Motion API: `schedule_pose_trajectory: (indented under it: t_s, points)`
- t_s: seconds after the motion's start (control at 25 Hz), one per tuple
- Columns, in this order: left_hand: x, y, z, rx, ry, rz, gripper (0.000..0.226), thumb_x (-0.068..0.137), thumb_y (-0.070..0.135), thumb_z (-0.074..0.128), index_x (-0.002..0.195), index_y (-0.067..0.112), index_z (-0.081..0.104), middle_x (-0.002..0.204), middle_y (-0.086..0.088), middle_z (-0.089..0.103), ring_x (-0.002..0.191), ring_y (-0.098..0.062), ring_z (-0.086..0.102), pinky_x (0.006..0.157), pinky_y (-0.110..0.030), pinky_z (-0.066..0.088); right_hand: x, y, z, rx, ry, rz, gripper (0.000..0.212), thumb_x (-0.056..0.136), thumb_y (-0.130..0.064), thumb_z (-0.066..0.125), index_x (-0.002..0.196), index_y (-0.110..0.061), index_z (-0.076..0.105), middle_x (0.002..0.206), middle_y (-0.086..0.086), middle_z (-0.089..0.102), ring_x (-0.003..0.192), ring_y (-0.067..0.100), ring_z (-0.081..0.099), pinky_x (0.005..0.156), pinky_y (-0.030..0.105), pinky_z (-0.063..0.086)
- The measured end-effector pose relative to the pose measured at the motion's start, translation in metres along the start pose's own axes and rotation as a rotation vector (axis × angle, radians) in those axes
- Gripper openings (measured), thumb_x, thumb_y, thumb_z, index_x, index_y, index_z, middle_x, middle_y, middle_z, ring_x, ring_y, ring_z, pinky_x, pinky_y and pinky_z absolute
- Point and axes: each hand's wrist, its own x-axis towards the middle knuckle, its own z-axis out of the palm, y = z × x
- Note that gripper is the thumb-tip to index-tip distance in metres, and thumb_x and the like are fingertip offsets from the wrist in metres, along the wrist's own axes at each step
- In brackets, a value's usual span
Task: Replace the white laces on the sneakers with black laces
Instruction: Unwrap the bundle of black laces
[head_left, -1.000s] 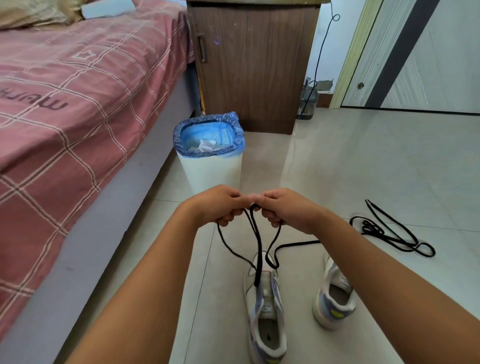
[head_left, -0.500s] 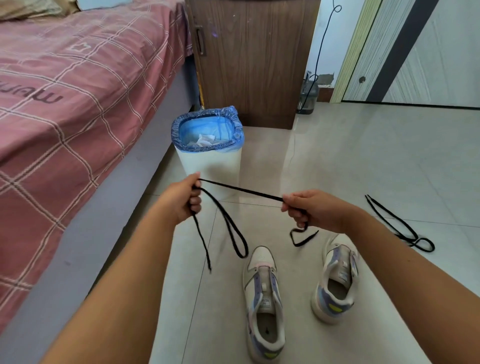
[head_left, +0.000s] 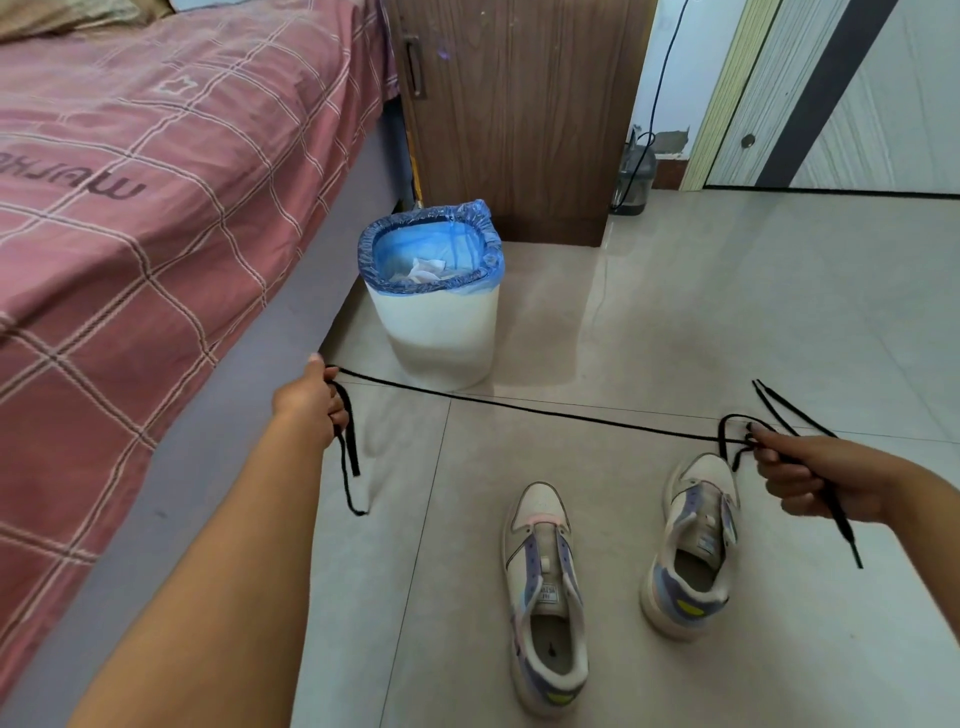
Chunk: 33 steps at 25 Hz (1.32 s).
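The two hands are now far apart, where one second ago they were together in the middle of the frame above the sneakers. The left hand (head_left: 311, 402), at the centre left near the edge of the bed (head_left: 156, 208), grips one part of the black lace (head_left: 545, 410), and a short end hangs down from its fingers toward the floor (head_left: 675, 312). The right hand (head_left: 810, 475), at the right side of the frame, is curled around the other part, and another end hangs below it. Between them the lace runs as one straight, tight line across the middle of the picture, in front of the white bin (head_left: 436, 332) with the blue bag. This means, I think, that the person has pulled the lace out to its full length to remove the loops and find the two ends. The left sneaker (head_left: 545, 597) and the right sneaker (head_left: 693, 540) stand on the floor at the lower centre, below the lace and not touching it; I see no lace in their eyelets, so the white laces seem already out. A second black lace (head_left: 779, 400) lies on the floor at the right, just behind the right hand. The threading itself is not yet begun.
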Motion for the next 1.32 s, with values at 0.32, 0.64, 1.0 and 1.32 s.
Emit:
schedule_pose_trajectory:
  t_s: [0.32,0.64,1.0,1.32]
  points:
    - [-0.068,0.033,0.062,0.220,-0.580,0.247,0.011,0.099,0.017,0.045,0.088,0.017,0.044,0.064,0.001,0.039,0.040,-0.006,0.028,0.037,-0.017,0.023,0.006,-0.049,0.135,0.361,-0.336,-0.164,0.021,0.072,-0.030,0.072,0.071,-0.014,0.058,0.098,0.023,0.068,0.028,-0.001,0.023,0.031,0.011,0.028]
    - [-0.087,-0.001,0.068,0.560,-0.670,0.154,0.014,0.090,0.017,0.063,0.082,0.011,0.053,0.065,-0.003,0.058,0.046,-0.011,0.046,0.045,-0.021,0.040,0.039,-0.033,0.241,0.553,-0.303,-0.024,0.024,0.100,-0.023,0.042,0.086,-0.010,0.058,0.091,0.012,0.069,0.025,0.002,0.024,0.031,0.013,0.027]
    - [-0.073,-0.014,0.055,0.576,-0.603,0.157,0.014,0.089,0.017,0.064,0.088,0.011,0.052,0.071,-0.005,0.062,0.051,-0.013,0.049,0.051,-0.024,0.043,0.042,-0.029,0.253,0.527,-0.212,-0.072,0.024,0.099,-0.019,0.042,0.085,-0.010,0.058,0.084,0.014,0.067,0.026,0.003,0.026,0.033,0.012,0.029]
    - [-0.059,-0.026,0.024,0.758,-0.807,0.077,0.022,0.096,0.025,0.053,0.104,0.009,0.067,0.066,0.003,0.059,0.048,-0.010,0.041,0.051,-0.021,0.040,0.091,-0.080,0.215,0.474,0.137,-0.206,0.027,0.093,-0.007,0.046,0.067,-0.008,0.050,0.053,0.001,0.051,0.020,0.003,0.027,0.028,0.010,0.026]
